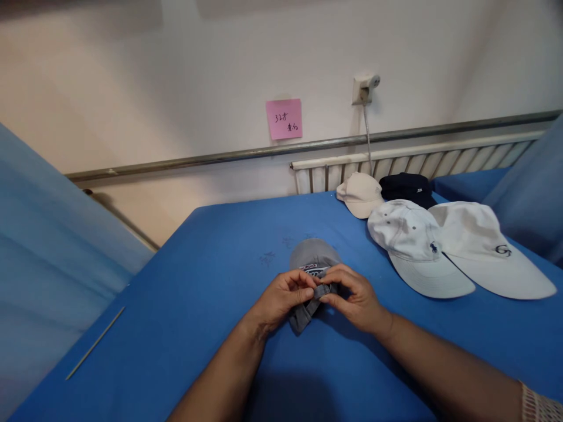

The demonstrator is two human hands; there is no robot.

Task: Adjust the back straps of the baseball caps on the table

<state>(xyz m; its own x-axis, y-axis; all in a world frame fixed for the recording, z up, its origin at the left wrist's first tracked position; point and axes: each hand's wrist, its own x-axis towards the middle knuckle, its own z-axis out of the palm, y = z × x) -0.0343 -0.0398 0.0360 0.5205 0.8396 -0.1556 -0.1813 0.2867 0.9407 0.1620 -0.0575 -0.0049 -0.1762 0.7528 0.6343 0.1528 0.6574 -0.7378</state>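
A grey baseball cap [315, 253] with lettering on it lies on the blue table, its back strap turned towards me. My left hand [288, 296] pinches the cap near the strap, thumb against fingers. From the other side, my right hand [354, 296] grips the strap [323, 290] between thumb and fingers. The fingertips of both hands almost meet at the strap. Much of the cap's near side is covered by my hands.
To the right sit a beige cap [359, 193], a black cap [407, 187], a white cap with a dark logo [411, 234] and a long-brimmed white cap [472, 228]. A thin stick [95, 343] lies on the blue table [197, 264] at left. A radiator [396, 161] stands behind.
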